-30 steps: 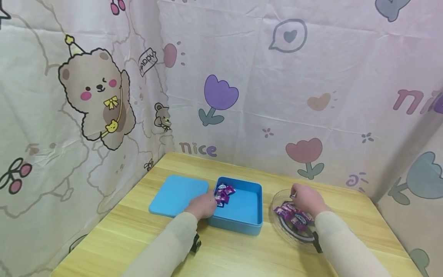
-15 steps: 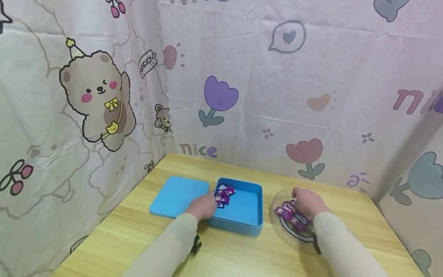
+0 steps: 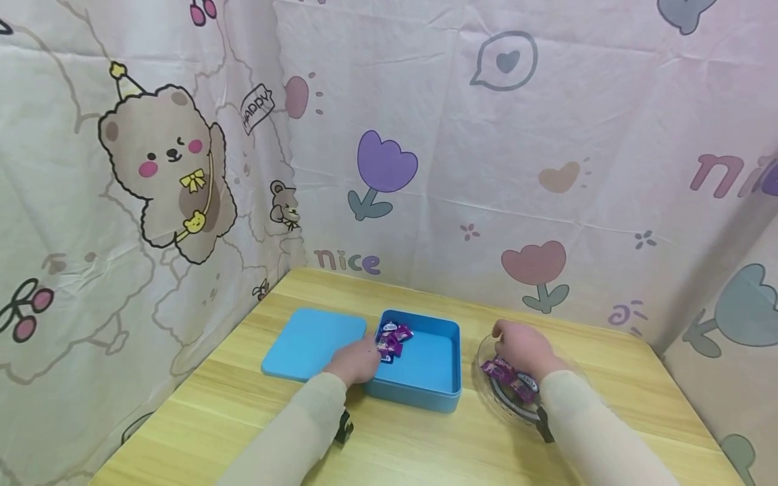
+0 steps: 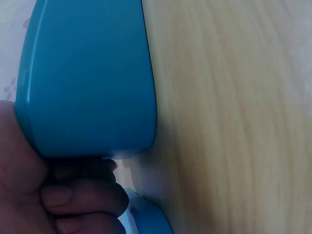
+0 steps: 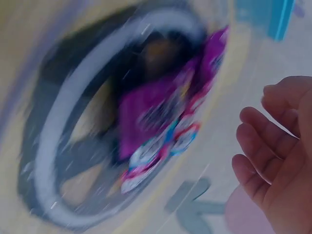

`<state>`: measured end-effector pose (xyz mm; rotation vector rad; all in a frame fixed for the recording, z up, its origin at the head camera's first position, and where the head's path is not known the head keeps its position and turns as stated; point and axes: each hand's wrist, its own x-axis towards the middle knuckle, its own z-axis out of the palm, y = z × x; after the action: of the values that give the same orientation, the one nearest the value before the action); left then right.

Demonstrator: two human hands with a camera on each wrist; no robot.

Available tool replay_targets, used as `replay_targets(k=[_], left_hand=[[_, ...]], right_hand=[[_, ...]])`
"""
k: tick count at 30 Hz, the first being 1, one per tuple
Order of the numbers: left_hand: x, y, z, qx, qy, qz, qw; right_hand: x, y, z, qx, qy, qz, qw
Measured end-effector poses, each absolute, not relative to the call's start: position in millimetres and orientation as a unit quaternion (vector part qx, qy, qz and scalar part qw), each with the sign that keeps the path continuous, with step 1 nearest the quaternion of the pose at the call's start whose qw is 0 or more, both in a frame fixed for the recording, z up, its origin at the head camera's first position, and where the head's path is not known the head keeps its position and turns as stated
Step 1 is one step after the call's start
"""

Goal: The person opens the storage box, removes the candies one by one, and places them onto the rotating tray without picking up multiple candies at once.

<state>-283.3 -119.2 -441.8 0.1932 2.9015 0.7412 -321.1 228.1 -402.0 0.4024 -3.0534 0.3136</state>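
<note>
In the head view my left hand grips the left wall of an open blue plastic box. The left wrist view shows curled fingers against the box's outer side. Several purple-wrapped candies lie inside along its left wall. My right hand is over the back of a clear round bowl, where more purple candies lie. In the right wrist view its fingers are loosely bent, with nothing visible between them. The hand covers part of the bowl in the head view.
A flat blue lid lies left of the box on the wooden table. Printed cloth hangs behind the table and on both sides. Black straps with small devices are on the wrists. A dark ring shape shows at the bowl.
My right hand has moved slightly left over the bowl toward the box. The left hand, box and lid stay in place.
</note>
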Motion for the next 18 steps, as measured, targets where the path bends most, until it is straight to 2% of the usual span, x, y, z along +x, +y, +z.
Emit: replay_targets(k=[11,18], left_hand=[[-284,-120,-442,0.072,0.966,0.24,0.067],[-286,-120,-444,0.073,0.965,0.243,0.065]], right_hand=[[-310,157,-400,0.208,-0.968,0.122,0.065],[-298,119,-410,0.279,-0.953,0.111,0.026]])
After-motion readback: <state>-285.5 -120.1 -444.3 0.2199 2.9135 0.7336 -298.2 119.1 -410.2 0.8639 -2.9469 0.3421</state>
